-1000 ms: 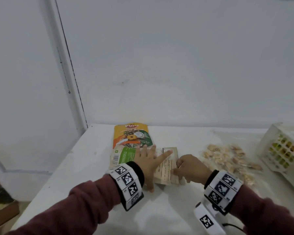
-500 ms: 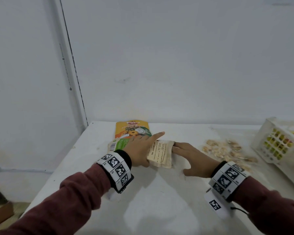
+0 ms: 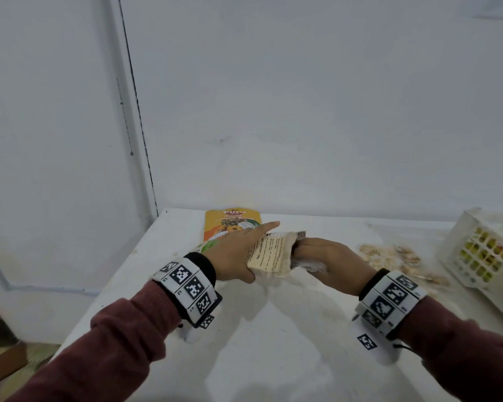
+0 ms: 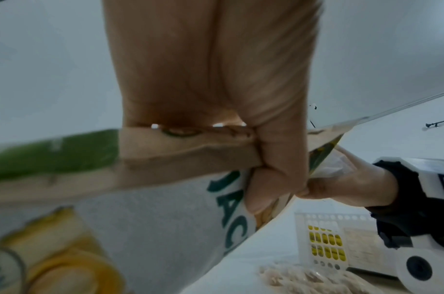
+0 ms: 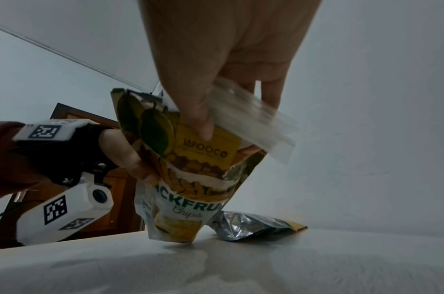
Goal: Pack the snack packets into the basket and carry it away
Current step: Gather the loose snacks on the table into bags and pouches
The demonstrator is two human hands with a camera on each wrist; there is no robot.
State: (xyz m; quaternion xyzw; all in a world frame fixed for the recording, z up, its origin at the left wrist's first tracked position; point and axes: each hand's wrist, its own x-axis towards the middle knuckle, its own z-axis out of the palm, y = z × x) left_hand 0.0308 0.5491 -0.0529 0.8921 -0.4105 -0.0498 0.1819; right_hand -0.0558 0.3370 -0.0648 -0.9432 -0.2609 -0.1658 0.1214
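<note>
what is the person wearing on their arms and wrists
Both arms wear maroon sleeves. Each wrist carries a white band of square black-and-white coded tags over a black cuff. Under each wrist hangs a white camera housing, also tagged; a thin black cable leaves the right one.

White wall, white table, wooden door

Left hand gripping a beige snack packet with printed text, index finger pointing out past it; right hand pinching the packet's other end, with a clear wrapper below its fingers. Orange packet lying just beyond left hand. Loose snacks right of right hand; white basket farther right, all on white table
</note>
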